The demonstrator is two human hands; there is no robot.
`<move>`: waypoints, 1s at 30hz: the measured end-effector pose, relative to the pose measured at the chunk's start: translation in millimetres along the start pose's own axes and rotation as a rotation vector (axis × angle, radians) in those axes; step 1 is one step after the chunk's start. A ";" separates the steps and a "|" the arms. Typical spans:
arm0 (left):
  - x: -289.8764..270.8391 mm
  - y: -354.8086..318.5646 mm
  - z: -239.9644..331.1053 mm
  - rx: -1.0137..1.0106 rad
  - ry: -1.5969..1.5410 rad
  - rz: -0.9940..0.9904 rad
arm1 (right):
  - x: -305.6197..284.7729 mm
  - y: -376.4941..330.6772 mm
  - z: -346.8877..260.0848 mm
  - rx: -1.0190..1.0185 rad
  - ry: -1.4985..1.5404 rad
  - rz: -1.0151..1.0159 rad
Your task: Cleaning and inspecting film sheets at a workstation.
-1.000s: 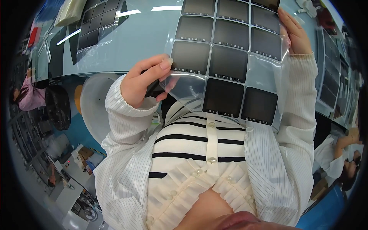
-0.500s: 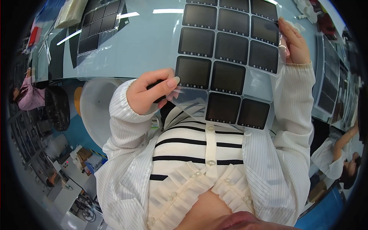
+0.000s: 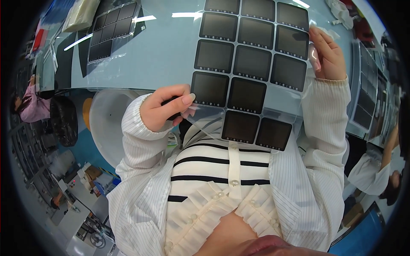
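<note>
A clear plastic sheet (image 3: 282,99) carrying rows of dark rectangular screen panels (image 3: 209,88) hangs tilted in front of my chest, its far part over the table. Pinched between thumb and fingers, its left edge is in my left hand (image 3: 164,106). Something black (image 3: 172,116) also shows inside that hand; its kind is hidden. My right hand (image 3: 328,53) grips the sheet's right edge farther up, fingers bent around it. One spot in the right column, below the panels there, shows only clear film. The two lowest panels hang in front of my striped top.
On the glass table (image 3: 162,55) lies another sheet of dark panels (image 3: 112,27), near a cream-coloured stack (image 3: 80,15). Crumpled white tissue (image 3: 340,13) is at the far right. A white round tub (image 3: 109,123) stands below the table edge. Co-workers are at both sides.
The sheet has moved slightly toward me and to the left. My right hand has come down a little with it, and my left hand has shifted slightly nearer. Both keep their hold.
</note>
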State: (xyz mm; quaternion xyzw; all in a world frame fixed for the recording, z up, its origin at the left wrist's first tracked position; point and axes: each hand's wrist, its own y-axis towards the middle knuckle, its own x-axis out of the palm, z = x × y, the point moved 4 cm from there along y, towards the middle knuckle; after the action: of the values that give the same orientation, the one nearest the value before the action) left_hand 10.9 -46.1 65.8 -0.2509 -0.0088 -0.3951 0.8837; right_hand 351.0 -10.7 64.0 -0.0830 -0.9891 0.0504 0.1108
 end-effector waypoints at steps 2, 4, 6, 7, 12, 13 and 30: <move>-0.5 -0.3 0.8 -0.005 0.002 -0.008 | -1.1 -0.3 -0.2 0.011 0.003 -0.017; 0.1 -0.4 2.3 -0.010 0.002 -0.013 | 0.5 -0.6 -0.9 0.024 0.006 -0.037; 1.6 0.2 3.3 -0.028 -0.009 -0.004 | 1.8 -2.5 -2.8 0.084 -0.060 0.070; 1.6 0.4 3.1 -0.027 -0.010 -0.003 | 7.8 -2.2 -5.2 0.084 -0.061 0.068; 1.1 1.8 0.6 -0.041 -0.046 0.006 | 6.5 4.2 0.4 0.141 -0.042 0.050; 0.7 2.4 0.1 -0.040 -0.045 0.008 | 7.6 5.9 1.4 0.140 -0.042 0.049; -4.8 -0.3 -12.8 -0.083 -0.120 0.074 | 21.8 15.6 10.9 0.153 0.019 0.045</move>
State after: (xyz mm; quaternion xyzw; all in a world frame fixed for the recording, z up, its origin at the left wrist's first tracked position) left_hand 5.1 -48.8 53.7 -0.3109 -0.0360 -0.3467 0.8842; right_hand 330.0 7.5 56.2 -0.0971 -0.9791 0.1274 0.1250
